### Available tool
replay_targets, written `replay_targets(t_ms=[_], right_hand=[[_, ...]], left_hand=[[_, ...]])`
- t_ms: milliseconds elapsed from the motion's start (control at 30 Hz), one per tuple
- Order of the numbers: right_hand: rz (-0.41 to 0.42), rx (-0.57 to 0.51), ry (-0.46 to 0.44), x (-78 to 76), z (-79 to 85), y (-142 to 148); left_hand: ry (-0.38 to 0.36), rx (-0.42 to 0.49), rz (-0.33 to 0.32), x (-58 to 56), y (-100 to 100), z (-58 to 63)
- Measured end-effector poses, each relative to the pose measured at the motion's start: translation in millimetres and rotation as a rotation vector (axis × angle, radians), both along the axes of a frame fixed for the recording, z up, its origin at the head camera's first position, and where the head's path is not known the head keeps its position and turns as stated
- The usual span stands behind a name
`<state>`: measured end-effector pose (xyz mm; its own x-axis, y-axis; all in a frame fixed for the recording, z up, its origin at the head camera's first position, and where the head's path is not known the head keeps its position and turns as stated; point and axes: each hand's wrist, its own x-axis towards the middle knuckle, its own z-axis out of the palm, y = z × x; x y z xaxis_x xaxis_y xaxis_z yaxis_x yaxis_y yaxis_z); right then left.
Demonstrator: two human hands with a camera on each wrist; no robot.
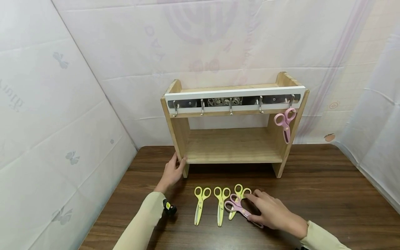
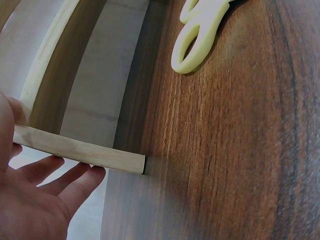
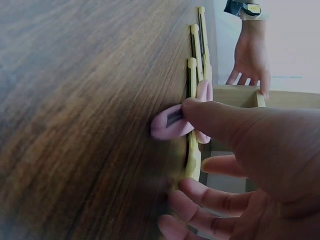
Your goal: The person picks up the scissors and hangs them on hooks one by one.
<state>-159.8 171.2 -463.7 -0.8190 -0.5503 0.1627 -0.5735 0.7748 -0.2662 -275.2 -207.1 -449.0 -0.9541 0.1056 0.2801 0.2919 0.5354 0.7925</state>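
Note:
My left hand (image 1: 172, 172) holds the lower left side panel of a wooden shelf (image 1: 234, 146), thumb on the inner side and fingers along the outer face. My right hand (image 1: 275, 211) is low over the table, its thumb touching the blade end of purple-pink scissors (image 1: 238, 207). Its other fingers are spread apart near the handle of yellow scissors (image 1: 239, 189), which lie partly under the pink pair. Two more yellow scissors (image 1: 200, 205) (image 1: 220, 205) lie to the left, handles toward the shelf. In the right wrist view, the thumb meets the pink scissors (image 3: 167, 125) from above.
A white-edged hook rail (image 1: 231, 101) runs across the shelf's top front with several metal hooks. Another pair of pink scissors (image 1: 285, 125) hangs from the rightmost hook. The shelf stands on a dark wooden table (image 1: 328, 184) before patterned cloth walls (image 1: 125, 41).

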Motion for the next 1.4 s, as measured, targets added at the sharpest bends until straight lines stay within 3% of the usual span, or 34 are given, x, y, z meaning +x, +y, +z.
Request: replay_targets(t_ms=[467, 800, 1400], right_hand=[[0.074, -0.075, -0.057, -3.7, 0.3, -1.0], [0.054, -0.085, -0.088, -4.1, 0.0, -4.5], [0.103, -0.094, -0.007, -6.4, 3.6, -7.9]], left_hand=[[0.008, 0.002, 0.002, -0.5, -0.3, -1.7], [0.011, -0.015, 0.012, -0.5, 0.3, -1.9], [0.005, -0.004, 0.0, 1.2, -0.6, -1.2]])
